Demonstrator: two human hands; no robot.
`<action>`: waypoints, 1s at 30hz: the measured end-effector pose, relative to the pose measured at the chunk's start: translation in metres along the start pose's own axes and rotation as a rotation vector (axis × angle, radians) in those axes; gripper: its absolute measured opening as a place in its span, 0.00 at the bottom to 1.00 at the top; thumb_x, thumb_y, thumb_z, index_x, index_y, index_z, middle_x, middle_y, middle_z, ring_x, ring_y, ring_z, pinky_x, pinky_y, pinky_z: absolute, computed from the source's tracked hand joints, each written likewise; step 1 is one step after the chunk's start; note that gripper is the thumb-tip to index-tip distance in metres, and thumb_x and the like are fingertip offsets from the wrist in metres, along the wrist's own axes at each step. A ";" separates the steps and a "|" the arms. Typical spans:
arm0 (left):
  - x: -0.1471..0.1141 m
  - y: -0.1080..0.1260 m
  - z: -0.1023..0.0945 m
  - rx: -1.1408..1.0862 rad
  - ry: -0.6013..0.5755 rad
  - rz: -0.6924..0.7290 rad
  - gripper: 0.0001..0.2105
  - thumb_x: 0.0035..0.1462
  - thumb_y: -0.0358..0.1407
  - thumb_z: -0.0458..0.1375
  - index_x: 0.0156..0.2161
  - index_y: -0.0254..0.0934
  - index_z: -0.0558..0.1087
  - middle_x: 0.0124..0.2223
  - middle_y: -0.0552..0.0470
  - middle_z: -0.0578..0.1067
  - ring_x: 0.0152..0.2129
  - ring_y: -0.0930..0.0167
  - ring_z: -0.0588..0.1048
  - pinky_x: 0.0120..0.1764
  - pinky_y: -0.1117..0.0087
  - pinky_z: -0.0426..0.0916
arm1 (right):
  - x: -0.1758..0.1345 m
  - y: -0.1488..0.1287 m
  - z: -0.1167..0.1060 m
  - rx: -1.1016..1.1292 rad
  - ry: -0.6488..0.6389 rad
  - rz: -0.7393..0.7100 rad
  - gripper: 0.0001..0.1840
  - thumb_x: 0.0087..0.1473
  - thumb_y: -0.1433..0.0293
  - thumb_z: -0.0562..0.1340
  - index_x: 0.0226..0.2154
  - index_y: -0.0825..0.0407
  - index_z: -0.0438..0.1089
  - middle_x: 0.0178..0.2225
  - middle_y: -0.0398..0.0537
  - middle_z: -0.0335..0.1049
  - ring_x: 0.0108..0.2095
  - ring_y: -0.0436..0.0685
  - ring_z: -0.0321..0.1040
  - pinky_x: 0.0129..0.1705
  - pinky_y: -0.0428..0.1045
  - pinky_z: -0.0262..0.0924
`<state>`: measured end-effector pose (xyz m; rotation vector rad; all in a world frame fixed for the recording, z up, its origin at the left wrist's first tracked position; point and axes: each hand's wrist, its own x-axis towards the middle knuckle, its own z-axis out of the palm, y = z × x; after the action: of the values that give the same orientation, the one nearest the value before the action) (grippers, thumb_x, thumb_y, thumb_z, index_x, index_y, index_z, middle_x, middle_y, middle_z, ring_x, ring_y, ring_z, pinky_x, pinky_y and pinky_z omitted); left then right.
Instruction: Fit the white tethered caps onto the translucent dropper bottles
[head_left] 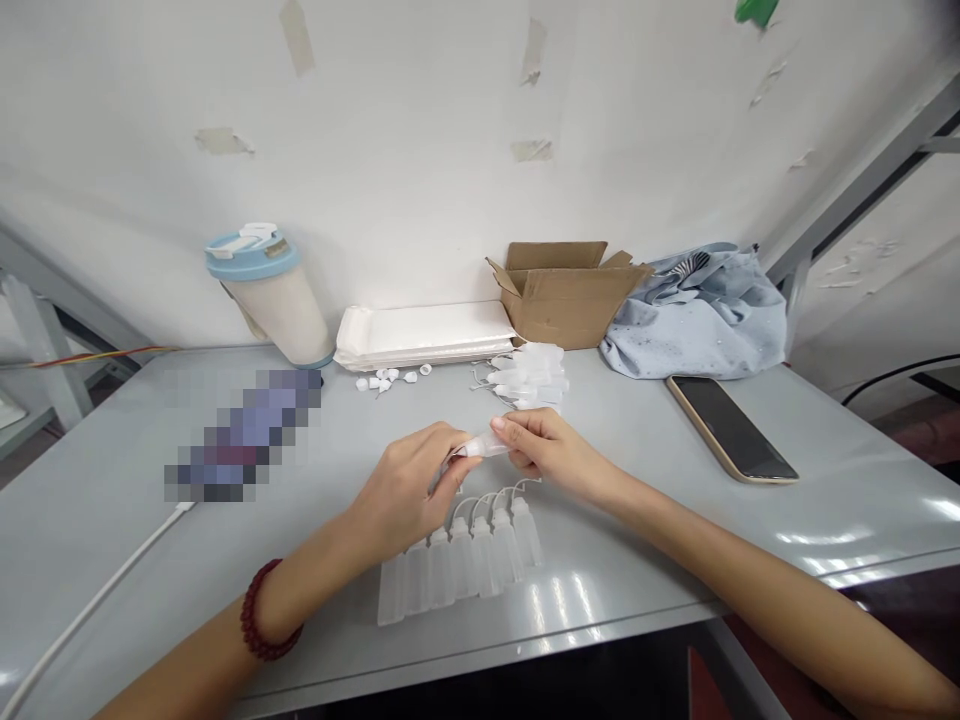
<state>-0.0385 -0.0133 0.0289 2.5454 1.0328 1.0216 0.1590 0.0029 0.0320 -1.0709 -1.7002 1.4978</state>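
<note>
Between my two hands is a small translucent plastic bottle, held almost level above the table. My left hand pinches its neck end, where a thin white strap shows by the fingers. My right hand grips the body end between thumb and fingers. Just below lies a row of several similar translucent bottles, side by side, with thin curved straps at their necks. Beyond my right hand, more bottles lie in a loose pile. Small white caps are scattered to the left of that pile.
White packets lie along the wall beside an open cardboard box. A blue-lidded tumbler stands back left, and a bundled light-blue cloth back right. A phone lies right. A blurred object and white cable lie left.
</note>
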 end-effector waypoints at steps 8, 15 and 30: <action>0.000 -0.010 0.001 0.464 0.034 0.427 0.07 0.62 0.26 0.47 0.42 0.33 0.66 0.29 0.49 0.70 0.26 0.68 0.70 0.30 0.66 0.66 | 0.004 -0.002 -0.004 0.251 -0.064 0.189 0.26 0.52 0.53 0.60 0.17 0.52 0.54 0.15 0.32 0.38 0.15 0.42 0.35 0.17 0.44 0.31; 0.009 -0.026 0.000 0.368 0.053 0.337 0.08 0.62 0.28 0.48 0.45 0.32 0.65 0.36 0.45 0.73 0.34 0.66 0.73 0.37 0.65 0.70 | 0.009 -0.008 -0.013 0.093 0.033 0.148 0.25 0.54 0.50 0.57 0.21 0.54 0.63 0.15 0.33 0.39 0.16 0.44 0.37 0.18 0.44 0.35; 0.015 -0.109 0.001 0.536 -0.078 -0.002 0.15 0.60 0.27 0.44 0.48 0.29 0.69 0.49 0.36 0.69 0.49 0.56 0.65 0.48 0.51 0.66 | 0.052 0.025 -0.066 -1.242 0.589 -0.380 0.20 0.62 0.67 0.49 0.52 0.53 0.67 0.41 0.57 0.70 0.44 0.64 0.56 0.41 0.56 0.49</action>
<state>-0.0879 0.0770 -0.0101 2.9603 1.4450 0.7054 0.1954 0.0806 0.0152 -1.4113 -2.1399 -0.2733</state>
